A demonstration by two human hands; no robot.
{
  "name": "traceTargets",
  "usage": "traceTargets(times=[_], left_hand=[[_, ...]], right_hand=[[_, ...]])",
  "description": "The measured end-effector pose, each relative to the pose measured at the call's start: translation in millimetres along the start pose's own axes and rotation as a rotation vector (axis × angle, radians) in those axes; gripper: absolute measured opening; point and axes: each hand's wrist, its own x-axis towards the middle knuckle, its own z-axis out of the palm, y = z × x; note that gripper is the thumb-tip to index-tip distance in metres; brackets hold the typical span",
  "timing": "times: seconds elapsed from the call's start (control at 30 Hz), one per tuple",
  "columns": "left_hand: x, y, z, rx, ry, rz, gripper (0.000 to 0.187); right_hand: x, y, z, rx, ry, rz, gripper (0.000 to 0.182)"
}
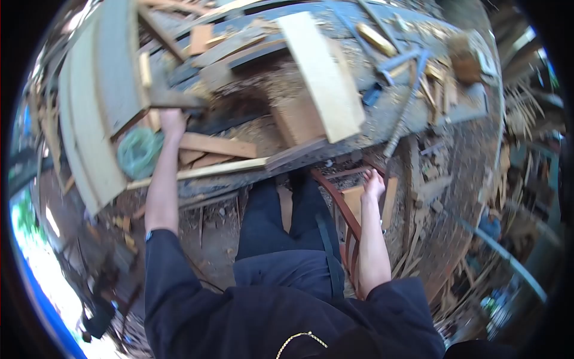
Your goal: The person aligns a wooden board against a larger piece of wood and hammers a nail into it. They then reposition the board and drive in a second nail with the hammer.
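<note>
Head view: the left hand (172,119) reaches up to the cluttered desk (382,119), fingers closed around a dark wood offcut (173,97) beside the green bundle (139,152). It looks stiff, rough and light; grip mid-length. The right hand (374,184) clasps the chair frame (335,200).

Daylight, uneven. Overexposed white patch at 8 o'clock near the frame edge; centre in soft shade. Strong fisheye bending, black vignette all round. Motion blur on the pale plank (323,75) at 12 o'clock; periphery smeared, detail lost.
</note>
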Motion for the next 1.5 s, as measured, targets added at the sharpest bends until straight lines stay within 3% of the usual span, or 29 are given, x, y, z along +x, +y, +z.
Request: traceTargets(times=[0.1,0.17,0.3,0.37,0.43,0.57,0.67,0.7,0.77,0.83,0.9,0.97,1.03,1.1,1.23,1.37,1.5], left_hand=[[-3,7,-23,0.123,-0.059,-0.009,0.033],[-1,12,-42,0.042,-0.100,-0.036,0.032],[-33,42,-85,-0.033,0.167,0.048,0.025],[-54,55,-99,0.140,-0.155,-0.026,0.022],[-76,96,-129,0.099,-0.122,0.018,0.020],[-91,180,-209,-0.021,-0.240,0.037,0.016],[-85,237,-261,-0.395,-0.400,-0.314,0.019],[-81,253,-269,-0.383,-0.397,-0.315,0.019],[-70,281,-281,-0.894,-0.246,-0.440,0.021],[-54,306,-286,-1.092,-0.208,-0.460,0.022],[-37,317,-280,-1.254,-0.155,-0.541,0.028],[-34,317,-281,-1.490,-0.077,-0.558,0.033],[-34,316,-291,-1.695,-0.046,-0.549,0.031],[-40,309,-293,-1.821,-0.035,-0.489,0.029],[-52,279,-274,-1.975,0.050,-0.508,0.029],[-72,218,-210,-1.951,0.202,-0.726,0.029],[-84,135,-122,-1.714,0.525,-1.052,0.026]], right_hand=[[33,9,-1,0.021,0.083,-0.038,0.022],[61,13,-5,0.016,0.176,-0.048,0.021],[113,8,-44,-0.410,0.498,-0.033,0.024],[156,26,-71,-0.402,0.569,0.018,0.026],[167,30,-94,-0.403,0.630,0.064,0.029],[134,6,-132,-0.593,0.602,0.150,0.032],[134,21,-167,-0.702,0.586,0.186,0.041],[139,38,-183,-0.785,0.528,0.218,0.045],[138,44,-197,-0.924,0.397,0.231,0.049],[149,75,-219,-0.987,0.251,0.219,0.047],[173,110,-227,-0.940,0.155,0.036,0.043],[166,96,-219,-0.895,-0.009,0.033,0.045],[152,73,-200,-0.494,-0.136,0.186,0.029],[157,65,-188,-0.387,-0.195,0.201,0.025],[167,45,-170,-0.555,-0.292,0.139,0.027],[148,0,-148,-0.681,-0.345,0.051,0.030],[101,-43,-124,-0.705,-0.388,-0.005,0.029]])
